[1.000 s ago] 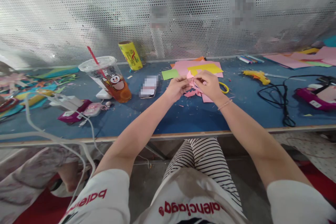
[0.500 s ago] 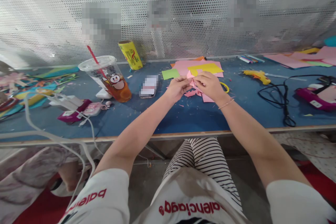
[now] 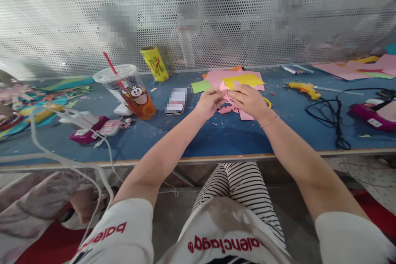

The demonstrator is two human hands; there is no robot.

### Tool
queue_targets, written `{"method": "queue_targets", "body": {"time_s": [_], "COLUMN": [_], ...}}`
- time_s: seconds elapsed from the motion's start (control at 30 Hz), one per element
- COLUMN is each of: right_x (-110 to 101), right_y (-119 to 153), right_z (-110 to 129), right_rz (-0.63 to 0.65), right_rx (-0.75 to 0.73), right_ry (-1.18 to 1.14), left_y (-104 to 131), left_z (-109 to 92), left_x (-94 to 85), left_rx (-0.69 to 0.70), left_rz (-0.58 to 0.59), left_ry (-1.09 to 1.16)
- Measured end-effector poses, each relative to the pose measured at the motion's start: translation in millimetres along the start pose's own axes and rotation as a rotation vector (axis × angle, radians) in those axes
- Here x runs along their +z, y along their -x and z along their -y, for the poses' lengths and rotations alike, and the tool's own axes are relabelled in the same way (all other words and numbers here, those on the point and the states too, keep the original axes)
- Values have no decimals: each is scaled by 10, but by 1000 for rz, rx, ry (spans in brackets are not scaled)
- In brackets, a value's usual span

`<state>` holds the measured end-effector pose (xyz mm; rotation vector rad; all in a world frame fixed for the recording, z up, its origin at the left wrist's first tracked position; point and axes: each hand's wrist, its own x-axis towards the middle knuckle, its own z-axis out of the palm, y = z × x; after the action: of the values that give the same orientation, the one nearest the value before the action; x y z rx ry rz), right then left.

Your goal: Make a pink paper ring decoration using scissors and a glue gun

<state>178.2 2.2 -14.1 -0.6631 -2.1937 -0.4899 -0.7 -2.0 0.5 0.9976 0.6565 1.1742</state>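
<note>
Head cam: I see L hand (image 3: 209, 104) & R hand (image 3: 250, 101) pinching pink paper (image 3: 223, 86); phone (image 3: 176, 101) L of grip, glue gun (image 3: 305, 89) R. Blue tbl (image 3: 168, 136) under, perf. panel (image 3: 219, 45) behind.

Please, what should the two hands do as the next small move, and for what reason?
Probably press the pink paper gently with the right hand while the left hand steadies it: the left pinches this small piece, which sticks up between the hands, and the right is already at it, though its grip is partly hidden.
</note>
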Motion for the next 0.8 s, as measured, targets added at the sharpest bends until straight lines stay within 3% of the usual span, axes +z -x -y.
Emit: {"method": "queue_targets", "body": {"time_s": [0.3, 0.53, 0.7, 0.8], "right_x": [-47, -60, -30, 24], "right_y": [-43, -70, -133, -158], "right_z": [92, 134, 188, 201], "right_rz": [67, -1, -155, -143], "right_rx": [-8, 68, 344, 525], "right_ry": [25, -102, -285, -402], "left_y": [-31, -27, -14, -11], "left_z": [3, -13, -14, 8], "left_x": [-34, -29, 2, 26], "left_rx": [33, 19, 82, 151], "left_rz": [-32, -12, -54, -69], "left_ry": [-29, -13, -53, -117]}}
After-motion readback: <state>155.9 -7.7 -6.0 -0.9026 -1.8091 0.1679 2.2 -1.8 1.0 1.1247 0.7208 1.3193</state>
